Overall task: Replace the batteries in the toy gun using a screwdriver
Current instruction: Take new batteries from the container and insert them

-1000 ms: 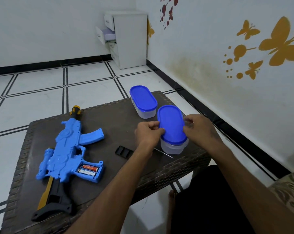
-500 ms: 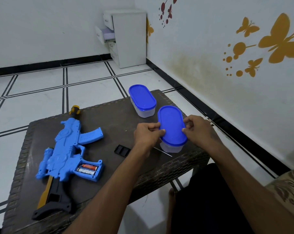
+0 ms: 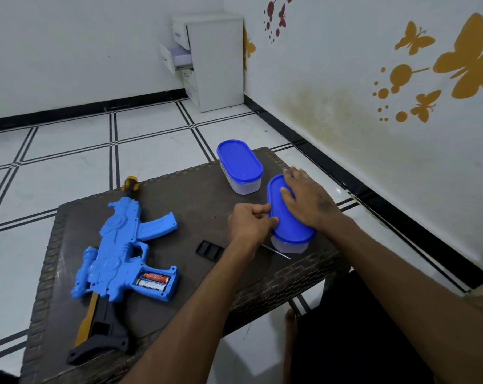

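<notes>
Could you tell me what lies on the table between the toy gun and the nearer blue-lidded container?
In the head view, a small black cover lies between the toy gun and the nearer container.

Screwdriver (image 3: 276,252) mostly behind container (image 3: 290,245).

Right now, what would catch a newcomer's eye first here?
The bright blue toy gun lies at the table's left, its battery compartment open with batteries showing. At the right, the left hand pinches the near blue-lidded container while the right hand presses its lid.

Both hands on the near container (image 3: 290,242) — toy gun (image 3: 118,245) lies open.
</notes>
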Demonstrator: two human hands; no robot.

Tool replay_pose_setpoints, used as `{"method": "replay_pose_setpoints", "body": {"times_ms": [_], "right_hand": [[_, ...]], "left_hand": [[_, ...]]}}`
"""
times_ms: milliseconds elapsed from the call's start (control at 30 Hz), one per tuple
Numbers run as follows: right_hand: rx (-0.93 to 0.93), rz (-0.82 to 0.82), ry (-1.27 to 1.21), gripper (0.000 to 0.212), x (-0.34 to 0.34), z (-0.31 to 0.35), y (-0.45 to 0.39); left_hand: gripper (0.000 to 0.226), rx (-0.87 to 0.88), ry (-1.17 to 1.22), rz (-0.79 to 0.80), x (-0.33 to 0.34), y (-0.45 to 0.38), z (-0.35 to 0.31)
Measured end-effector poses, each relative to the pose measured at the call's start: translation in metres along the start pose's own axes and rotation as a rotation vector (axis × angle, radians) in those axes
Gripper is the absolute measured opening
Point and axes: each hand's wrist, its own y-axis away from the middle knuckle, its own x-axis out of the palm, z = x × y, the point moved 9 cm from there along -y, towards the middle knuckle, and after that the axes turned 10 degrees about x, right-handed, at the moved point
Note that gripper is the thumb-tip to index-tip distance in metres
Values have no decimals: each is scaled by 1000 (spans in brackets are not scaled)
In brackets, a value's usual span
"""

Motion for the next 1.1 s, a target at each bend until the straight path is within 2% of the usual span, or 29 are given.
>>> {"method": "replay_pose_setpoints", "body": {"times_ms": [433, 567, 667, 733, 800, 867, 1000, 1100], "right_hand": [[31, -127, 53, 50, -8, 8, -8], [70, -13, -1, 57, 3, -2, -9], [75, 129, -136, 59, 5, -5, -7], [180, 157, -294, 59, 4, -15, 3], [344, 89, -431, 44, -1, -35, 16], [458, 102, -530, 25, 3, -50, 31], [574, 412, -854, 28, 21, -62, 62], [538, 476, -1036, 34, 18, -62, 73]], "left_hand": [[34, 11, 37, -11, 1, -7, 5], [35, -17, 56, -37, 0, 1, 4], [39, -45, 105, -59, -1, 6, 4], [41, -69, 151, -48, 2, 12, 4], [40, -117, 207, -39, 4, 17, 6], [39, -180, 271, -18, 7, 21, 8], [50, -205, 279, 19, 10, 25, 6], [51, -230, 311, 9, 9, 25, 8]]}}
